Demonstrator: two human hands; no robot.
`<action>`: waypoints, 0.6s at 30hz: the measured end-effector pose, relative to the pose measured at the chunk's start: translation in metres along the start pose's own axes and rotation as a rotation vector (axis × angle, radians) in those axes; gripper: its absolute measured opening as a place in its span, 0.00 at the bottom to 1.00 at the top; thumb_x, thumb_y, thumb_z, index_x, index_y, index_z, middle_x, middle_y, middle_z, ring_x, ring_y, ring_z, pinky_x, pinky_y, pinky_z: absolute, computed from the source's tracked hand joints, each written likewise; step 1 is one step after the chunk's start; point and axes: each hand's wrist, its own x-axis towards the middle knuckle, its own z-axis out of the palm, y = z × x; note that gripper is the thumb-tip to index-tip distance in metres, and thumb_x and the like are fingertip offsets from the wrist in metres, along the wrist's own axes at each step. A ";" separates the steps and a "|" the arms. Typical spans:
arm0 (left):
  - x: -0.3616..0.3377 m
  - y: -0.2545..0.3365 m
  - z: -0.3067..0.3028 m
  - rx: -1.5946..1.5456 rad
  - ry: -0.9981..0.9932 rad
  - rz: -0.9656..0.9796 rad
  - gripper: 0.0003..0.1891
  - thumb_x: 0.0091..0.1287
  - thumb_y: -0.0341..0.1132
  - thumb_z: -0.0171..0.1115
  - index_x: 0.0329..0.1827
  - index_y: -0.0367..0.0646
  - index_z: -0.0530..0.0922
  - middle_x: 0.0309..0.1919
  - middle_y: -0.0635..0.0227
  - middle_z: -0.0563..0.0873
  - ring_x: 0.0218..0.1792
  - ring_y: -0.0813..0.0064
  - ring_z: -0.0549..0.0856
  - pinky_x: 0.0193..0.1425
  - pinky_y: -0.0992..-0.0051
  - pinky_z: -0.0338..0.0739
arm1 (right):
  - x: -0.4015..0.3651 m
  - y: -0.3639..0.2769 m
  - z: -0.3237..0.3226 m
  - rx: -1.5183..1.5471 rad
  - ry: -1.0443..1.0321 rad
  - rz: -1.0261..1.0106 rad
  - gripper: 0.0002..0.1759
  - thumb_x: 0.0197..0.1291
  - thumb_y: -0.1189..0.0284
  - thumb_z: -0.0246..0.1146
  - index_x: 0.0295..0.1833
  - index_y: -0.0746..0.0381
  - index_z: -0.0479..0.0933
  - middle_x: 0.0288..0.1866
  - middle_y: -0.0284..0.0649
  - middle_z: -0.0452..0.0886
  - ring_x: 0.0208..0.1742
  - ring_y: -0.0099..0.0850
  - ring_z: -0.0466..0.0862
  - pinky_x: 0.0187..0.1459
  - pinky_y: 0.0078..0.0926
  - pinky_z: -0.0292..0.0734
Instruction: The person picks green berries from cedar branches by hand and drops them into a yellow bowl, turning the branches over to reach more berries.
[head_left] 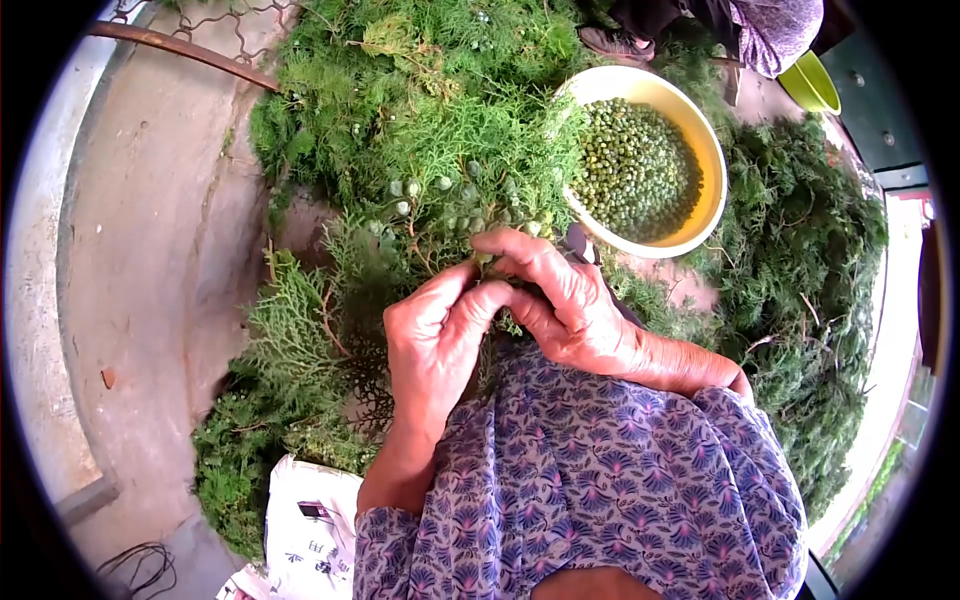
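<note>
My left hand [432, 335] is closed in a pinch on a leafy evergreen sprig [500, 318] in front of my chest. My right hand [568, 308] meets it there, thumb and forefinger curled round a small green cone [484, 258] at the fingertips. Just beyond the fingers, pale green round cones [443, 184] hang among flat, scaly foliage. Behind my right hand stands a yellow basin [712, 205], partly filled with many loose green cones [635, 160]. Some foliage overlaps the basin's left rim.
Cut evergreen branches [400, 90] lie heaped ahead, with another heap [800, 270] at right. A white printed sack [310, 520] lies at lower left beside concrete floor [150, 250]. Another person's shoe [617, 43] and a green basin [812, 82] show at top right.
</note>
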 end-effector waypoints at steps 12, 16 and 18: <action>0.001 -0.029 0.021 -0.213 -0.004 0.006 0.05 0.63 0.27 0.61 0.38 0.33 0.79 0.22 0.75 0.77 0.22 0.87 0.72 0.25 0.85 0.66 | -0.007 0.021 0.002 0.189 0.119 0.304 0.10 0.66 0.74 0.54 0.50 0.65 0.73 0.23 0.38 0.75 0.21 0.24 0.74 0.24 0.21 0.70; 0.001 -0.033 0.018 -0.374 -0.129 -0.016 0.05 0.61 0.23 0.61 0.38 0.31 0.80 0.22 0.71 0.78 0.20 0.86 0.72 0.23 0.85 0.65 | -0.010 0.021 -0.001 0.706 0.077 0.478 0.16 0.70 0.64 0.48 0.51 0.64 0.74 0.18 0.26 0.66 0.15 0.14 0.60 0.18 0.12 0.57; -0.005 -0.026 0.015 -0.485 -0.143 -0.143 0.05 0.60 0.22 0.61 0.38 0.30 0.79 0.23 0.68 0.80 0.20 0.83 0.73 0.23 0.85 0.67 | -0.007 0.026 -0.009 0.238 0.368 0.323 0.13 0.69 0.66 0.49 0.45 0.64 0.76 0.19 0.27 0.67 0.18 0.13 0.62 0.20 0.12 0.55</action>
